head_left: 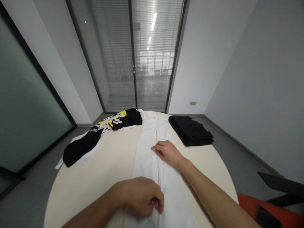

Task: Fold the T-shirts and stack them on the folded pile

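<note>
A long white garment (146, 152) lies lengthwise down the middle of the round cream table, with a seam or fold line running along its centre. Near the table's front, my left hand (144, 197) is closed, its fingers curled and pinching the white cloth beside that line. Farther up the garment, my right hand (166, 151) rests on the cloth right of the line, fingers bent and pressed together at the fold; whether they grip any fabric is too small to tell.
A black, yellow and white printed garment (111, 123) lies along the table's left back edge. Folded black clothes (190, 130) are stacked at the right back. An orange and black chair (268, 209) stands at the lower right. Beyond the table (106, 164) are blinds and walls.
</note>
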### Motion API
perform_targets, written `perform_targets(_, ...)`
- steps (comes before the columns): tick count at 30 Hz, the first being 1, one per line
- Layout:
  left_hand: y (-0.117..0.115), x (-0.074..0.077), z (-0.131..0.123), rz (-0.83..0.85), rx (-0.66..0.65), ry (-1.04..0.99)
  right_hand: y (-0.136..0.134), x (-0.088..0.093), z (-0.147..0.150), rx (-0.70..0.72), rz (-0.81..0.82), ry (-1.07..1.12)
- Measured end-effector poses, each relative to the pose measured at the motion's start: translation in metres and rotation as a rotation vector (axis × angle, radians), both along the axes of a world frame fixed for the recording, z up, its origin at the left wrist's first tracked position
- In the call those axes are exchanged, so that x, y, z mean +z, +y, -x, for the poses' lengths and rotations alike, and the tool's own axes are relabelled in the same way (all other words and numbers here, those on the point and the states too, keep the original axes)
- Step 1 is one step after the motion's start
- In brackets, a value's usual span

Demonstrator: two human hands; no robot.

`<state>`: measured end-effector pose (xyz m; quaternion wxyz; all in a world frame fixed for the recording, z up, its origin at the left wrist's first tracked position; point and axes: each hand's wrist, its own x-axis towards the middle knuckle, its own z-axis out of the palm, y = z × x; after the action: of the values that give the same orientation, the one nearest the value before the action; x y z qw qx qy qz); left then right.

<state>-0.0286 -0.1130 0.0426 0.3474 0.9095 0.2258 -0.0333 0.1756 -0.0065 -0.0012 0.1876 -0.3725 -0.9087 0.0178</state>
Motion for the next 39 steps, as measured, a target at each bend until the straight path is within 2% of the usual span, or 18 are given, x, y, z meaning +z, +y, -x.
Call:
perform_targets(8,0.004,-0.004,0.003,0.02,-0.02,-0.019,0.004,0.003,0.01,-0.009,-0.043,-0.085)
perform_targets(16,0.004,-0.003,0.005,0.071,-0.005,-0.051,-0.001,0.009,-0.006,-0.053,-0.035,-0.123)
perform_targets(24,0.005,-0.001,0.003,0.121,0.02,-0.036,0.003,0.002,-0.007,0.065,-0.04,-0.079)
perform_targets(39,0.009,-0.007,0.003,0.229,-0.013,-0.102,0.003,0.006,-0.014,0.119,0.016,-0.013)
